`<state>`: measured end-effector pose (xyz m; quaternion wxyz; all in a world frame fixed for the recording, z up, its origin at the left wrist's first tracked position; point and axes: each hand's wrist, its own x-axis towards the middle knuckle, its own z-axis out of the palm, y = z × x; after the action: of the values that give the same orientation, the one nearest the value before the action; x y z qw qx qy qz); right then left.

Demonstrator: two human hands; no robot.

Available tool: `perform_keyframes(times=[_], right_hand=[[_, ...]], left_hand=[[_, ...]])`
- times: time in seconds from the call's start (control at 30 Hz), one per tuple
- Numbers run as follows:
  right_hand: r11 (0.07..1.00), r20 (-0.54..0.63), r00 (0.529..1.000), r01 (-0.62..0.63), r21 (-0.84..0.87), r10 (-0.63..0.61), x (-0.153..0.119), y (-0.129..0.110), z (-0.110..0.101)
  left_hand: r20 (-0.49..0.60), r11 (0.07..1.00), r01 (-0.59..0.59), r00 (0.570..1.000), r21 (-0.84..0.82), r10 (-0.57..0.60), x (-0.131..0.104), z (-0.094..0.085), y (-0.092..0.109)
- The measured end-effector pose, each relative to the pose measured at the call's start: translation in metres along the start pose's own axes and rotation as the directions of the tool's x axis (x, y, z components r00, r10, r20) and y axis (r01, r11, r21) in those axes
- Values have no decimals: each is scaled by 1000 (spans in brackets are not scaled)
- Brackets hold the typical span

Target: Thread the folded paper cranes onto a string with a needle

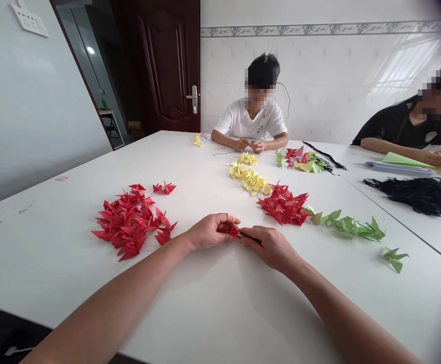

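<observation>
Pinched between the fingertips of the left hand is a small red piece, straight ahead at twelve o'clock from the wearer, low over the white table. The right hand grasps a slim dark tool, its near end inside the fingers and its tip meeting the piece from about three o'clock; it is perhaps a pair of tweezers, but the fingers hide too much to be sure.

For clean work here, the left pinch is best light and close to the spot being worked, so the paper neither crumples nor twists. The tool does better moving in small strokes along a crease than pushing across it, since a thin point could tear the paper. Both wrists near the table give steadiness.

From the piece, a large red pile lies at nine o'clock, a smaller red heap at two, yellow ones at one, and a green row at three. Beyond, near twelve, sits a person in a white shirt.
</observation>
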<state>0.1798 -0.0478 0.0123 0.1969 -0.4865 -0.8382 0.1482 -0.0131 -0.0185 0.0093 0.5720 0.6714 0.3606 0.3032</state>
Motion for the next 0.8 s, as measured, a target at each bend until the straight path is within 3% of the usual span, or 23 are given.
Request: perform_keyframes(times=[0.8], right_hand=[[999,-25,1000,14,40,-13,0,2,-2]], left_hand=[[6,999,20,1000,-41,-19,0,-2,-2]])
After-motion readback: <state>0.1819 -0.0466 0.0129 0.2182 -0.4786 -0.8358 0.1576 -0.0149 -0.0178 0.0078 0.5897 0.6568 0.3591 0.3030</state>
